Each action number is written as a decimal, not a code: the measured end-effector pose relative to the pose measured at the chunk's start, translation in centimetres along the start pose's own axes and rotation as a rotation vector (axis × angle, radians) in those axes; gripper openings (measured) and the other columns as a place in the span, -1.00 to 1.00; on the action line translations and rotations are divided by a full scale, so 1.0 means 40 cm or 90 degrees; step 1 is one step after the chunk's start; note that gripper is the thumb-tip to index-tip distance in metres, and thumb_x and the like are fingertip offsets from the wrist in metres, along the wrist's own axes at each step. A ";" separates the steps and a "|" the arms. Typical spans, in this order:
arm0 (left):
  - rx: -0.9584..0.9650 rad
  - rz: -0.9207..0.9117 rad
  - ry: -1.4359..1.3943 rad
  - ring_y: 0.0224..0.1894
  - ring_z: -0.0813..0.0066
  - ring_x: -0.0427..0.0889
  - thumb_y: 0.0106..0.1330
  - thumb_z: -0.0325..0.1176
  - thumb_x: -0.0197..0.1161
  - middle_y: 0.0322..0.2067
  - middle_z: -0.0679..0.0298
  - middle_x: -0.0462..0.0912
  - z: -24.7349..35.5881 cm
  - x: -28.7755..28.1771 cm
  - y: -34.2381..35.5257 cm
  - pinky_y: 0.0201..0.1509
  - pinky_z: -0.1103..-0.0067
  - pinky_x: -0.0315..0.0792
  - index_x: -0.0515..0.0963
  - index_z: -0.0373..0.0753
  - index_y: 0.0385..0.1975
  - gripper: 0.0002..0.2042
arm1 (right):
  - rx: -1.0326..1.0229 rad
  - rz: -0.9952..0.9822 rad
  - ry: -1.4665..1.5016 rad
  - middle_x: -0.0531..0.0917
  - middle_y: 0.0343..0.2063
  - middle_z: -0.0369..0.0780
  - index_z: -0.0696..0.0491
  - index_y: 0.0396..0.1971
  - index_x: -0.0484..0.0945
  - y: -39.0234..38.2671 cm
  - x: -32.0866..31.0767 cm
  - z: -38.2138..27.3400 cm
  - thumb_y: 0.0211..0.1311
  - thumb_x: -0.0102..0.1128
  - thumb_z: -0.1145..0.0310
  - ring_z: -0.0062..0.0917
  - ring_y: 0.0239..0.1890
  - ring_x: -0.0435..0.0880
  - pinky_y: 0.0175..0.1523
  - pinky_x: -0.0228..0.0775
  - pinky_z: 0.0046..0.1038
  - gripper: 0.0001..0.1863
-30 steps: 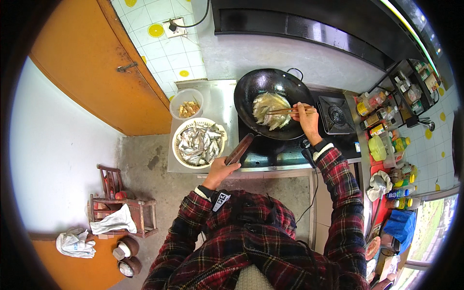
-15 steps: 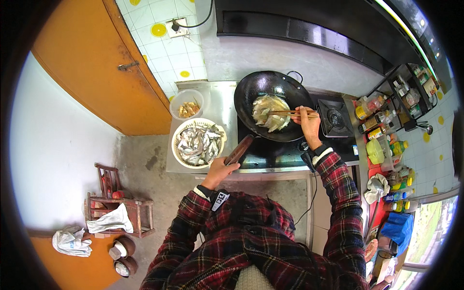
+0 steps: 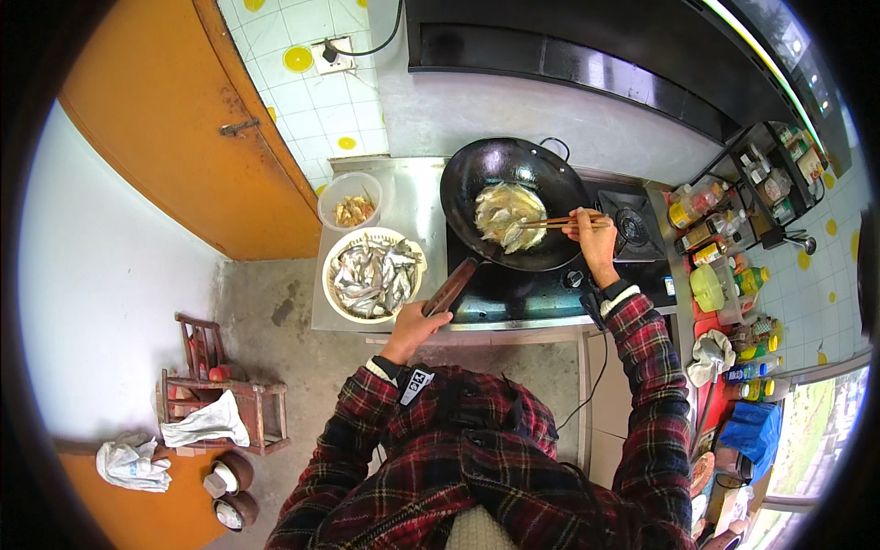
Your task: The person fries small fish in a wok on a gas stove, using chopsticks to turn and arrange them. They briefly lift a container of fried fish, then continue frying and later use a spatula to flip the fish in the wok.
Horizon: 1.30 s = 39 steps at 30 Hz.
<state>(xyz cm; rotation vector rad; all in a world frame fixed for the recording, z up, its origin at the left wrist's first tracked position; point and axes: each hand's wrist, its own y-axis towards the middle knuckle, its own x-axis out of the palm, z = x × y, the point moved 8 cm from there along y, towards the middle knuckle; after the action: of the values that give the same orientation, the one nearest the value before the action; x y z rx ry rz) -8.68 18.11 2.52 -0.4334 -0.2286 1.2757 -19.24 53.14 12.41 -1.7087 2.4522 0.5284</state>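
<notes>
My left hand grips the wooden handle of a black wok on the stove, its fingers wrapped round it. Fish in oil lie in the middle of the wok. With my right hand, fingers closed, I hold wooden chopsticks over the wok's right side, their tips at the frying fish. Left of the stove, a cream colander heaped with small silver fish stands beside a clear tub with fried pieces in it.
The steel counter runs left of the stove. At right are a spare burner, bottles, a green container and a black rack. An orange door is at upper left, a wooden chair at lower left.
The chopsticks and my right hand have shifted slightly in the wok, their tips still among the fish. My left hand keeps its grip. The whole view has moved a little.
</notes>
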 end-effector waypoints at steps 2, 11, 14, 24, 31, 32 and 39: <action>0.006 0.009 0.001 -0.67 0.69 0.33 0.01 -0.23 0.35 -0.70 0.41 0.42 0.006 0.000 -0.007 -0.62 0.69 0.17 0.53 -0.32 -0.50 -0.73 | 0.017 0.033 -0.003 0.64 -0.58 -0.16 0.24 -0.43 0.57 0.004 -0.006 0.019 0.29 -0.01 0.34 -0.56 -0.58 0.66 -0.50 0.51 -0.64 -0.72; 0.056 0.024 -0.033 -0.68 0.74 0.27 0.06 -0.23 0.33 -0.69 0.46 0.37 0.006 0.020 -0.016 -0.64 0.72 0.09 0.52 -0.28 -0.47 -0.76 | 0.124 0.105 0.057 0.64 -0.57 -0.09 0.26 -0.49 0.55 0.041 0.019 0.108 0.30 -0.03 0.31 -0.48 -0.57 0.68 -0.55 0.53 -0.60 -0.67; 0.040 0.021 -0.030 -0.68 0.74 0.27 0.06 -0.23 0.33 -0.69 0.45 0.38 -0.005 0.022 -0.015 -0.64 0.72 0.10 0.52 -0.29 -0.42 -0.75 | 0.148 0.116 0.074 0.63 -0.67 -0.12 0.28 -0.58 0.56 0.050 0.028 0.115 0.27 0.01 0.33 -0.50 -0.65 0.66 -0.58 0.52 -0.57 -0.66; 0.034 0.015 -0.021 -0.65 0.67 0.38 0.00 -0.20 0.35 -0.69 0.37 0.46 -0.012 0.011 0.000 -0.59 0.67 0.22 0.53 -0.36 -0.46 -0.69 | 0.139 0.102 -0.018 0.63 -0.67 -0.12 0.29 -0.57 0.56 0.033 0.026 0.053 0.26 0.01 0.32 -0.50 -0.65 0.65 -0.57 0.53 -0.56 -0.65; 0.042 0.042 -0.011 -0.66 0.75 0.27 0.07 -0.26 0.34 -0.69 0.45 0.37 -0.009 0.016 -0.002 -0.63 0.72 0.10 0.51 -0.29 -0.49 -0.77 | 0.122 -0.020 -0.001 0.64 -0.58 -0.14 0.25 -0.48 0.56 0.007 0.090 0.039 0.28 0.02 0.31 -0.54 -0.61 0.66 -0.54 0.52 -0.62 -0.70; 0.043 0.046 -0.010 -0.65 0.71 0.31 0.05 -0.24 0.34 -0.68 0.42 0.41 -0.010 0.013 -0.002 -0.60 0.69 0.15 0.52 -0.31 -0.48 -0.75 | 0.111 -0.012 -0.004 0.64 -0.57 -0.14 0.25 -0.47 0.56 0.005 0.086 0.039 0.28 0.02 0.30 -0.54 -0.60 0.66 -0.54 0.52 -0.63 -0.69; 0.079 0.083 -0.029 -0.57 0.61 0.39 0.01 -0.22 0.36 -0.63 0.34 0.48 -0.034 0.016 0.000 -0.47 0.60 0.27 0.54 -0.38 -0.44 -0.69 | 0.075 0.017 0.021 0.63 -0.57 -0.18 0.23 -0.44 0.56 -0.005 0.019 0.014 0.30 0.00 0.28 -0.56 -0.59 0.66 -0.53 0.50 -0.64 -0.70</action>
<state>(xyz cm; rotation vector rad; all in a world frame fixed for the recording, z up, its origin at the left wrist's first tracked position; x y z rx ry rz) -7.95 18.49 1.25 -0.3170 -0.1614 1.4201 -19.40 52.60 11.61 -1.6554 2.4781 0.3534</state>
